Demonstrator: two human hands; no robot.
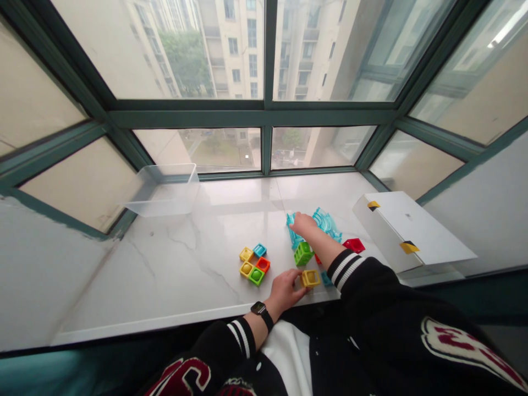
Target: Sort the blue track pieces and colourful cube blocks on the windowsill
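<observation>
My left hand (pixel 285 291), with a dark watch on its wrist, pinches a yellow cube-shaped toy block (pixel 311 279) near the sill's front edge. Farther back, my right hand (pixel 304 223) has its fingers closed at the top of a clear blue plastic toy piece (pixel 293 234). Another clear blue curved piece (pixel 327 224) lies right of that hand. A green block (pixel 303 253) stands between my two hands. Under my right forearm a red piece and a blue block (pixel 326 278) are partly hidden. Beyond the forearm lies a red block (pixel 355 245).
Several joined yellow, blue, orange and green blocks (pixel 256 276) sit left of my hands on the white marbled sill (pixel 185 275). A clear plastic bin (pixel 165 206) stands at the back left. At the right is a white box (pixel 412 225) with yellow-black tabs. Windows enclose the back.
</observation>
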